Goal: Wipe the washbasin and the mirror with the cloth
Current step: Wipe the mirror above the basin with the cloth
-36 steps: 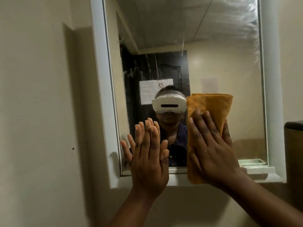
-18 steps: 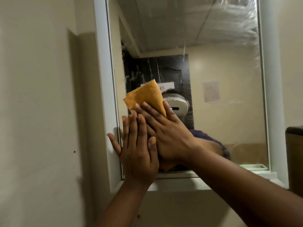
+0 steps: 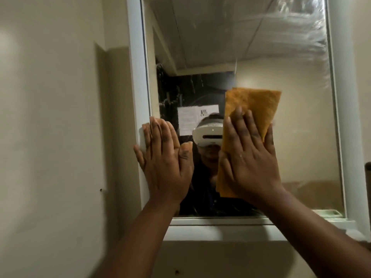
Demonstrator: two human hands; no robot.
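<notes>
cloth (image 3: 253, 106) moved right | upright | right hand (image 3: 251, 159) presses flat

- right hand (image 3: 252, 157) slid back toward 3 o'clock. Half a second ago it was overlapping the left hand (image 3: 165, 163), now there's a clear gap between them
- cloth (image 3: 251, 115) went with it, off the dark reflected patch near the frame and over to the middle of the mirror (image 3: 291, 137). It's standing tall again, not tilted corner-up toward 11
- the headset (image 3: 208, 135) in the reflection shows again between the hands
- left hand drifted toward 9 o'clock, outer fingers now over the white frame (image 3: 138, 97)
</notes>
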